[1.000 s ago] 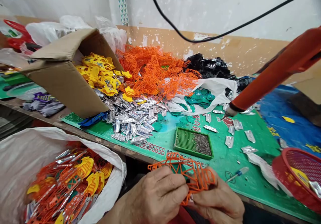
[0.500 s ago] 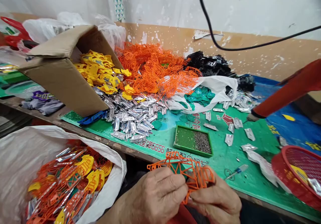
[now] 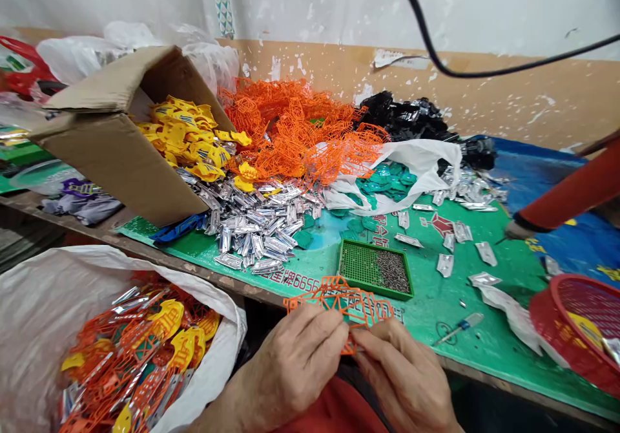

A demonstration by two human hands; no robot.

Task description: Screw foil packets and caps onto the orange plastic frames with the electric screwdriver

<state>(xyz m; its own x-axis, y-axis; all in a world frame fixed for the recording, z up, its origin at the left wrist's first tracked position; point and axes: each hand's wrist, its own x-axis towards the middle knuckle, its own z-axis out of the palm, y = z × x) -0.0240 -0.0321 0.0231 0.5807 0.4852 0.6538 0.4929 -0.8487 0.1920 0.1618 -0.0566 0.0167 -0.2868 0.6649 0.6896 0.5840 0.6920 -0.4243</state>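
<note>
An orange plastic lattice frame point(image 3: 334, 297) is held up at the table's front edge, between my two hands. My left hand point(image 3: 298, 362) is closed around the frame's left and lower part. Close beside it, my right hand point(image 3: 407, 371) pinches at the frame's lower middle, its fingertips almost meeting the left ones. Whether a small part sits between those right fingertips is hidden. Just beyond the frame lies a green tray point(image 3: 351, 268) with small metal pins or screws point(image 3: 392, 270) heaped in its right half.
Silver pieces point(image 3: 261, 226), yellow pieces point(image 3: 188, 129) in a tipped cardboard box point(image 3: 111, 161), and tangled orange frames point(image 3: 300, 123) cover the back left. A white sack point(image 3: 227, 304) of assembled parts stands left. At right are a red basket point(image 3: 557, 329), a screwdriver point(image 3: 460, 327) and an orange-red power tool point(image 3: 571, 190).
My right hand has shifted left and down along the frame, closer to my left hand. The frame has turned slightly, and the power tool appears farther right.
</note>
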